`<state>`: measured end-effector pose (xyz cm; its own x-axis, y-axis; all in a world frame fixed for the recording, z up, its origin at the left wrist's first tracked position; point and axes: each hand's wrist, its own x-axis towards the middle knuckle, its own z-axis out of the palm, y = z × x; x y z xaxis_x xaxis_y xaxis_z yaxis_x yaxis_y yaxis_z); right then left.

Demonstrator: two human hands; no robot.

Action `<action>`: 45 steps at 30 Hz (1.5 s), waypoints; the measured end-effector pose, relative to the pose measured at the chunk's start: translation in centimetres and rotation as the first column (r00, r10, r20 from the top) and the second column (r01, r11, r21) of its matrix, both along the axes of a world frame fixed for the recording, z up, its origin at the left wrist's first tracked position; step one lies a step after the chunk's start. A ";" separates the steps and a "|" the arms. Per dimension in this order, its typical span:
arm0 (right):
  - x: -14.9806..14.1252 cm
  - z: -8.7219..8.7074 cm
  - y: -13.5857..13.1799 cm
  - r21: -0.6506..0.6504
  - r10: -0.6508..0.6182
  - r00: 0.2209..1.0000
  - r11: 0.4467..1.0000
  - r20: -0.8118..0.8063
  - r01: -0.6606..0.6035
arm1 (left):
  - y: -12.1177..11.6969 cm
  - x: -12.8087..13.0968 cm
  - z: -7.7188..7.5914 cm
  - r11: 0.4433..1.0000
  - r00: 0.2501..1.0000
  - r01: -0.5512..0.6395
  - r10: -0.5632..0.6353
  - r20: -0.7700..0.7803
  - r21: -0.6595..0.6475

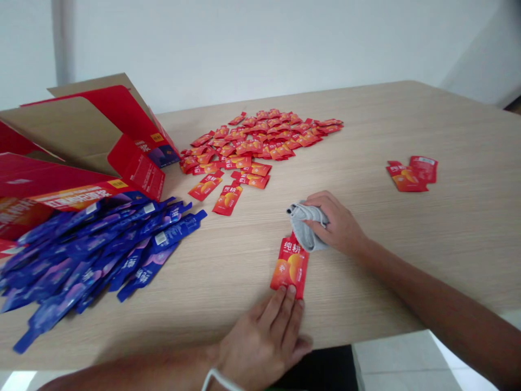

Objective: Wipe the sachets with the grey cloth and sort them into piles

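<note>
A red pouch (pixel 290 263) with orange fruit printed on it lies flat near the table's front edge. The outstretched fingers of my left hand (pixel 264 334) press on its lower end. In my right hand (pixel 337 220) is a bunched grey cloth (pixel 305 222), gripped between thumb and fingers. That cloth covers the pouch's narrow top end. Farther back spreads a heap of similar red pouches (pixel 252 138), with several loose ones at its near side. To the right lie a few more red pouches (pixel 409 176), partly overlapping.
An open red cardboard box (pixel 138 163) with raised flaps stands at the left. In front of it is a pile of blue pouches (pixel 93 250), some reaching toward the front edge. The pale wooden table (pixel 345 152) meets a white wall behind.
</note>
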<state>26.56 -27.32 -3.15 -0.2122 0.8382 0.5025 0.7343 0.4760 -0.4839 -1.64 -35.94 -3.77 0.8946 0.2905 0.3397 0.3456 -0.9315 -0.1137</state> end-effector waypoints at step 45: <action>-6.2 -0.3 -3.5 -0.298 0.386 0.866 0.908 0.319 -0.295 | 0.0 0.8 0.6 0.998 0.989 0.066 -0.068 -0.132 -0.021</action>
<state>20.40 -30.80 -3.48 -0.6345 0.7611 0.1349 0.6907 0.6366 -0.3430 -0.82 -35.92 -3.22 0.9490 0.2332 0.2121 0.2654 -0.9541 -0.1388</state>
